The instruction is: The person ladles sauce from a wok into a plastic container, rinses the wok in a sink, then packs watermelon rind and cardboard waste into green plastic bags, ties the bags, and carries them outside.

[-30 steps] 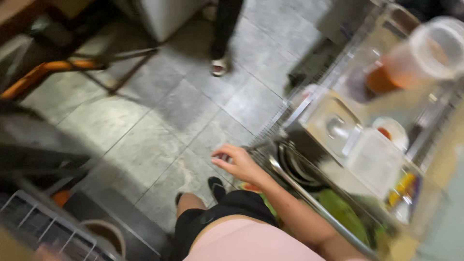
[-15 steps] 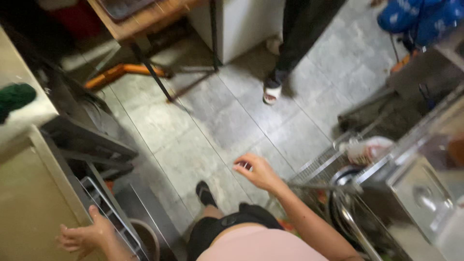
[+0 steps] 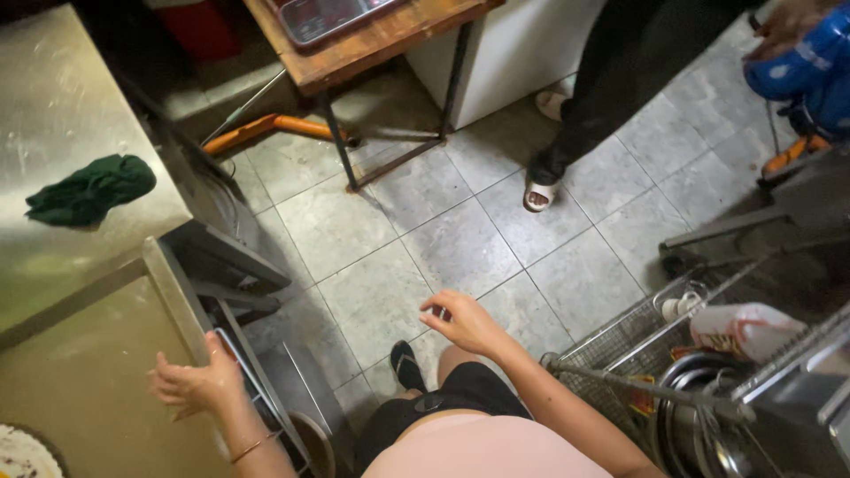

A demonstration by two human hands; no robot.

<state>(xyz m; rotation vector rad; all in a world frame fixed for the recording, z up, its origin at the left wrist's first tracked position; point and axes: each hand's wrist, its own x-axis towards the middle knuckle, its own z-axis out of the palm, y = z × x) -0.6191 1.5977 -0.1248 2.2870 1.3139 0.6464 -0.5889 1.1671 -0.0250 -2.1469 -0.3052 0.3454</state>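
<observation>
The left hand [image 3: 190,385] rests spread-fingered, gripping nothing, against the edge of the steel counter [image 3: 97,372] at near left; the right hand [image 3: 462,320] hangs loose and empty over the grey tiled floor [image 3: 372,230]; a wire rack [image 3: 620,341] stands just right; a crumpled green cloth [image 3: 88,188] lies far left.

Left hand [image 3: 190,385] rests open on the steel counter [image 3: 80,389] edge, right hand [image 3: 465,320] hangs empty over grey floor tiles [image 3: 460,239]
</observation>
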